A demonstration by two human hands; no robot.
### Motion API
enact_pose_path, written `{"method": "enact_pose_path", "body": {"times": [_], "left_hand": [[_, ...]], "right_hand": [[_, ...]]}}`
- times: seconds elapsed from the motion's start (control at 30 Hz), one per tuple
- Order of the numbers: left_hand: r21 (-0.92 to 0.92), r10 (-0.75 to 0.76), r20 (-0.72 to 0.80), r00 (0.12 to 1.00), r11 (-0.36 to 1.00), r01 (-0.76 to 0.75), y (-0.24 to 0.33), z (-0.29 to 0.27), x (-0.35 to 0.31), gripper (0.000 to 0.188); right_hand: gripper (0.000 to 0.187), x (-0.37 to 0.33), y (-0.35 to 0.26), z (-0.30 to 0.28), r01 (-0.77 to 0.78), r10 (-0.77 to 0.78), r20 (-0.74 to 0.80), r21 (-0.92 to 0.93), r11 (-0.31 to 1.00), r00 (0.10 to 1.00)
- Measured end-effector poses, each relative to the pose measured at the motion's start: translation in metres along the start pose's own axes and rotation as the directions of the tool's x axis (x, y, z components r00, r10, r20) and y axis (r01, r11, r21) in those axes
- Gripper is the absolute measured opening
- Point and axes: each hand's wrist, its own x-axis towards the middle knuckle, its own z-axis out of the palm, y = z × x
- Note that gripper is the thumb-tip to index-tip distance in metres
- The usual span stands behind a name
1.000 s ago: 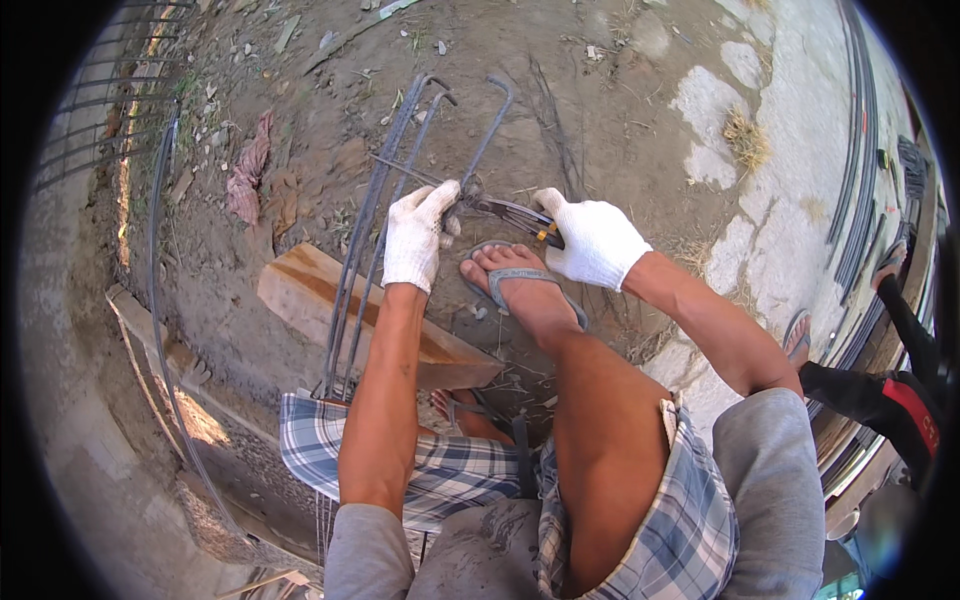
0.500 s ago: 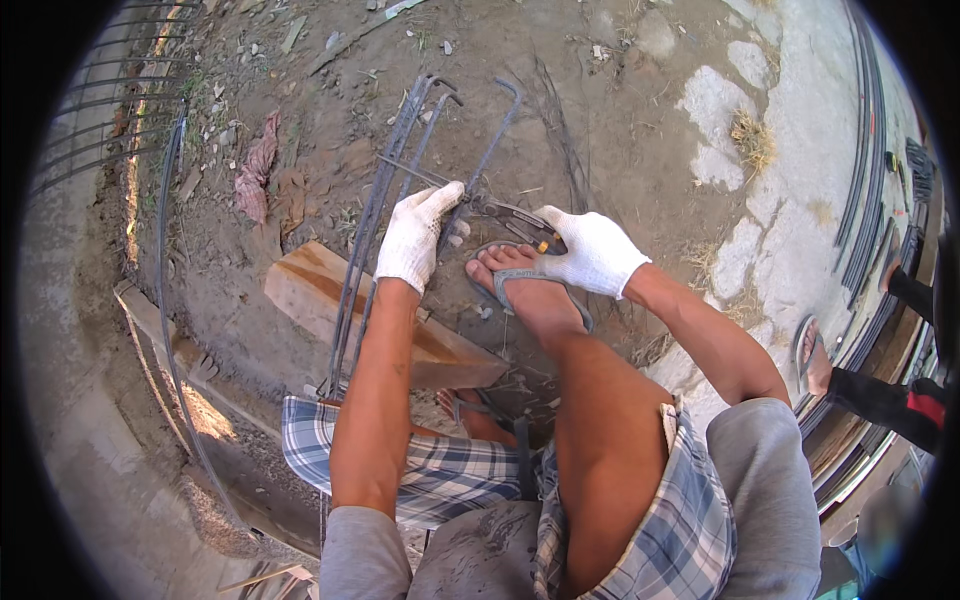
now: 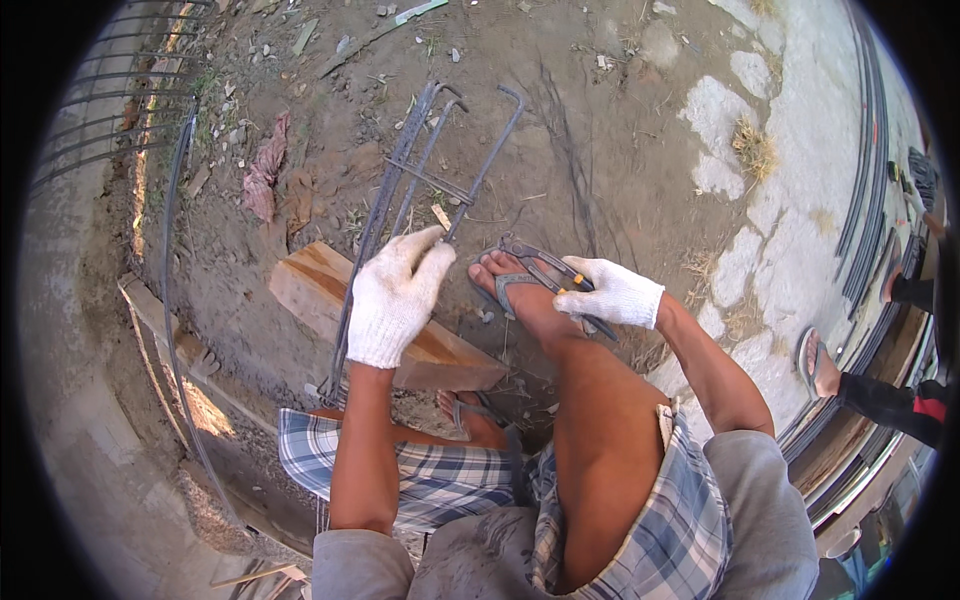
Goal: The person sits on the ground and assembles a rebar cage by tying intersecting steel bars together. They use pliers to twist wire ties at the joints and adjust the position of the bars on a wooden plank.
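Observation:
My left hand, in a white knit glove, is closed around the lower part of a bundle of steel rebars. The bars have hooked far ends, and a short crosspiece spans them above my fingers. A small pale tan piece shows by my fingertips; I cannot make out what it is. My gloved right hand grips dark pincers with yellow on the handles. Their jaws point left, over my sandalled foot and apart from the bars.
A wooden beam lies beneath the bars. Bent rebars stand at the far left, and a long bar runs down that side. A crumpled reddish cloth lies on the dirt. At right are long dark rods and another person's foot.
My left hand has drawn back down the bars, uncovering the crosspiece. My right hand has moved toward me with the pincers, away from the bars.

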Motion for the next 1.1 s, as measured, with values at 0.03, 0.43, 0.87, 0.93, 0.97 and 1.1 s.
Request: {"method": "enact_pose_path", "body": {"times": [0.03,0.43,0.87,0.93,0.97,1.1], "left_hand": [[0.031,0.005,0.027,1.0,1.0,-0.006,0.007,0.003,-0.01,0.04],[0.233,0.108,-0.07,0.992,0.968,-0.089,-0.009,0.016,0.014,0.026],[-0.536,-0.27,0.59,0.761,0.573,0.619,-0.002,0.044,-0.074,0.037],[-0.574,-0.273,0.662,0.698,0.414,0.706,-0.003,0.055,-0.072,0.036],[-0.58,-0.257,0.667,0.699,0.41,0.704,-0.006,0.059,-0.071,0.036],[-0.568,-0.159,0.614,0.773,0.592,0.572,-0.016,0.081,-0.072,0.034]], "right_hand": [[0.076,-0.003,-0.003,0.001,0.037,-0.039,-0.036,-0.043,0.998,0.999],[0.055,-0.036,-0.033,-0.01,0.414,-0.51,-0.131,-0.432,0.801,0.85],[0.074,-0.061,0.019,-0.069,-0.057,-0.354,-0.646,-0.524,0.85,0.676],[0.074,-0.053,-0.009,-0.043,0.126,-0.337,-0.454,-0.433,0.892,0.825],[0.069,-0.053,-0.021,-0.032,0.27,-0.403,-0.355,-0.369,0.889,0.844],[0.041,-0.023,-0.052,-0.006,0.428,-0.417,-0.494,-0.097,0.899,0.763]]}}
